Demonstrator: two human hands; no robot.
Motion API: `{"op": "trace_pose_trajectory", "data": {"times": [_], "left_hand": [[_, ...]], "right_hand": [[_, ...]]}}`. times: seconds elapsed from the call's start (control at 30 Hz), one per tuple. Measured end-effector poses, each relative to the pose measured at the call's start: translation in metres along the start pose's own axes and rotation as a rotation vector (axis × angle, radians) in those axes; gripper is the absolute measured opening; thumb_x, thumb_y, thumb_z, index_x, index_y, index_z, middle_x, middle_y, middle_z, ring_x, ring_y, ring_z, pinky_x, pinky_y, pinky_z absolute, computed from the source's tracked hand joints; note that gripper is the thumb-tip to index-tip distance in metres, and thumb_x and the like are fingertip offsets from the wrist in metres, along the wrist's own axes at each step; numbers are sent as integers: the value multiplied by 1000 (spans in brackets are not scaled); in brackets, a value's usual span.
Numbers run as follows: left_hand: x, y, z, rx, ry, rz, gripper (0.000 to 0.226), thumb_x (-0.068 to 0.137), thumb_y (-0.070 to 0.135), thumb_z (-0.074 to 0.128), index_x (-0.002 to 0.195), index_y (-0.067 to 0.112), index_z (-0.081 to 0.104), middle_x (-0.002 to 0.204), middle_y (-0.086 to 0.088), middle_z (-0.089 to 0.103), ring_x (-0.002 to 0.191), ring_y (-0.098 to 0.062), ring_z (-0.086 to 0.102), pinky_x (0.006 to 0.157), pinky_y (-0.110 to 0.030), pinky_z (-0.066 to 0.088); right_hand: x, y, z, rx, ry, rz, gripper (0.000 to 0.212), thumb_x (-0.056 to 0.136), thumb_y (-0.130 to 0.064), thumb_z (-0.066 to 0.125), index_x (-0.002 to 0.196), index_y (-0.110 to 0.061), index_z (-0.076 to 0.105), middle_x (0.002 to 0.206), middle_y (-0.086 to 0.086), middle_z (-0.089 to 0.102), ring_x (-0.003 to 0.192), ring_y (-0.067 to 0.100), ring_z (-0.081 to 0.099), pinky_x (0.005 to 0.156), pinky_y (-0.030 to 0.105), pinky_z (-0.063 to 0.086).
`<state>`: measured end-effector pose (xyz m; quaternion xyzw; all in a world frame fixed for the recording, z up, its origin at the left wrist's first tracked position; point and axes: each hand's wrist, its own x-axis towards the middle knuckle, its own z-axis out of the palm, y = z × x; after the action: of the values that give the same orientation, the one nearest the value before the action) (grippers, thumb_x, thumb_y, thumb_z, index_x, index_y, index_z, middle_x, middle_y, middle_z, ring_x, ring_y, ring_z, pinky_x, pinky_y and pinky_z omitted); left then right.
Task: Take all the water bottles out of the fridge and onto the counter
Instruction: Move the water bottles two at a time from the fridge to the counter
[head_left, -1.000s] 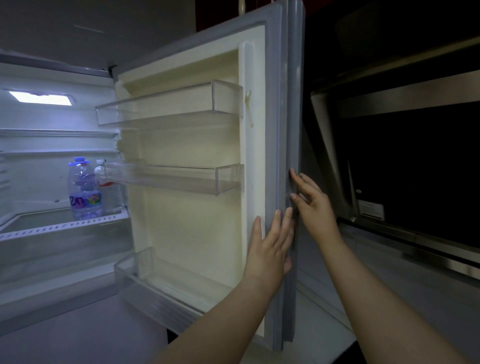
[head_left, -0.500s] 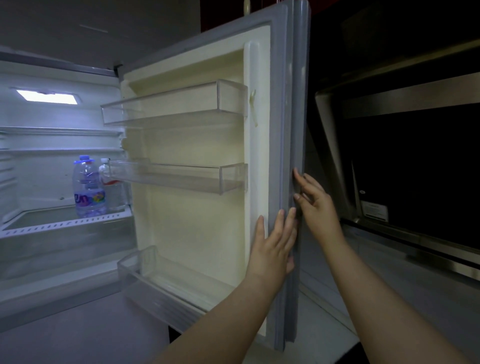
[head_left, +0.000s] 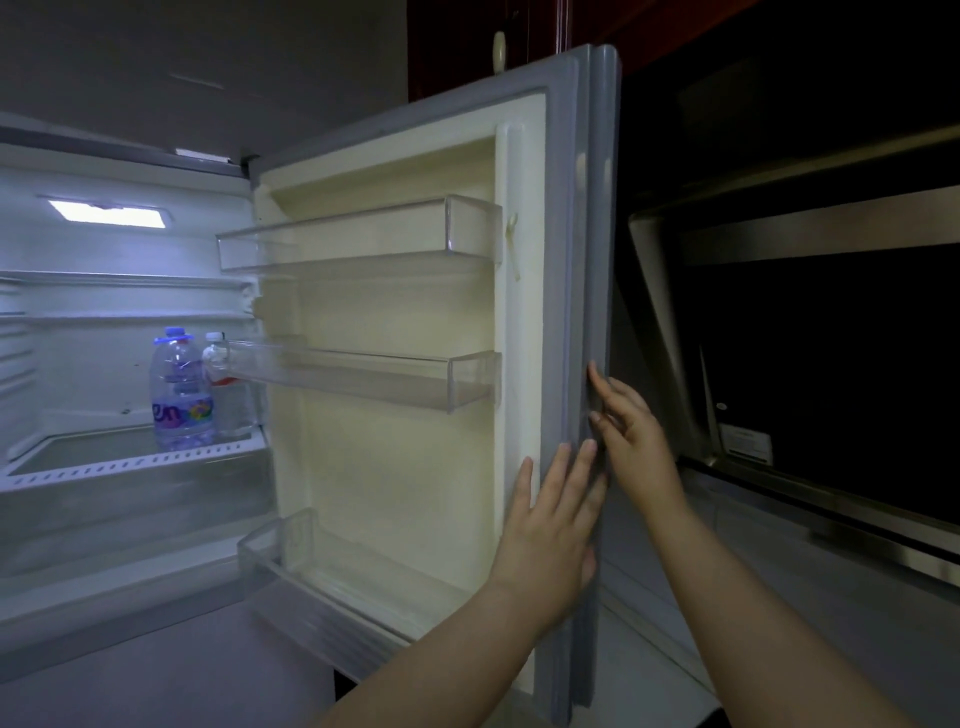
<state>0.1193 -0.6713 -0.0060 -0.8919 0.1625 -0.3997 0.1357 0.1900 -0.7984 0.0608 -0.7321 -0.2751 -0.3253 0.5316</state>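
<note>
The fridge stands open, its door (head_left: 415, 322) swung wide to the right. Two water bottles stand on the lit inner shelf (head_left: 130, 460): a clear one with a blue cap and colourful label (head_left: 179, 389), and behind it a white-capped one (head_left: 228, 395) partly hidden by the door's middle rack. My left hand (head_left: 553, 530) lies flat on the door's inner edge, fingers apart. My right hand (head_left: 631, 431) touches the door's outer grey edge with its fingers spread. Neither hand holds a bottle.
The door carries three clear racks: top (head_left: 358, 239), middle (head_left: 363, 376), bottom (head_left: 332, 566). A grey counter (head_left: 156, 680) runs below the fridge. To the right are a dark steel appliance (head_left: 810, 374) and a pale counter (head_left: 779, 582).
The door has swung a little further open to the right, both hands moving with its edge. The bottles have not moved.
</note>
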Motion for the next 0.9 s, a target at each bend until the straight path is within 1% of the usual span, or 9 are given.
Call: {"op": "trace_pose_trajectory", "data": {"times": [0.07, 0.13, 0.23, 0.33, 0.4, 0.47, 0.57, 0.7, 0.9], "left_hand": [[-14, -13, -1, -24, 24, 63, 86, 80, 41, 60, 154, 18, 23, 162, -13, 4, 148, -33, 10, 113, -57, 21], [-29, -30, -3, -14, 29, 67, 91, 74, 38, 64, 153, 17, 26, 161, -12, 12, 147, -33, 16, 111, -58, 26], [-46, -57, -12, -7, 44, -35, 89, 73, 36, 66, 152, 16, 30, 159, -11, 17, 145, -33, 21, 109, -59, 28], [-56, -84, -26, 29, 92, -123, 88, 75, 37, 68, 151, 14, 30, 159, -12, 19, 145, -33, 22, 111, -58, 27], [-62, -99, -36, 33, 144, -161, 86, 78, 33, 65, 152, 13, 27, 159, -13, 17, 146, -33, 16, 113, -55, 24], [-71, -111, -45, 19, 190, -190, 84, 79, 31, 63, 152, 13, 26, 160, -14, 16, 147, -33, 14, 114, -55, 23], [-85, -126, -59, -3, 227, -210, 84, 78, 29, 66, 152, 14, 29, 159, -13, 16, 146, -33, 15, 113, -56, 25], [-105, -146, -76, -7, 229, -275, 86, 75, 26, 72, 150, 14, 31, 158, -14, 20, 145, -35, 21, 112, -55, 26], [-140, -195, -83, 35, 155, -442, 84, 76, 27, 76, 148, 9, 37, 156, -17, 27, 142, -39, 25, 110, -59, 29]], "right_hand": [[-3, -5, 1, -65, 24, -28, 65, 94, 9, 50, 143, -30, 33, 147, 13, 37, 135, 17, 38, 104, 9, 33], [-8, -11, 7, -226, 145, -79, 67, 88, 15, 51, 143, -22, 42, 146, 15, 37, 134, 27, 41, 110, 26, 34], [-23, -31, 27, -357, 421, -110, 64, 80, 20, 48, 136, -12, 54, 140, 16, 44, 129, 33, 43, 106, 27, 30], [-36, -56, 50, -266, 531, -211, 54, 80, 18, 48, 130, -1, 53, 133, 20, 47, 124, 33, 46, 107, 32, 34], [-44, -73, 66, -257, 492, -313, 51, 80, 15, 49, 128, -2, 53, 131, 19, 49, 124, 30, 46, 109, 24, 29], [-52, -90, 83, -244, 403, -391, 52, 81, 10, 50, 130, -8, 51, 133, 11, 46, 126, 24, 45, 111, 20, 27], [-63, -112, 107, -200, 294, -464, 52, 83, 4, 48, 132, -13, 47, 135, 3, 44, 128, 19, 43, 112, 23, 29], [-74, -139, 142, -122, 197, -482, 46, 86, -4, 44, 130, -11, 50, 136, 6, 48, 129, 19, 44, 110, 28, 32], [-76, -164, 204, -47, 73, -514, 47, 81, 3, 53, 127, -6, 55, 131, 11, 53, 122, 21, 47, 107, 31, 36]]}}
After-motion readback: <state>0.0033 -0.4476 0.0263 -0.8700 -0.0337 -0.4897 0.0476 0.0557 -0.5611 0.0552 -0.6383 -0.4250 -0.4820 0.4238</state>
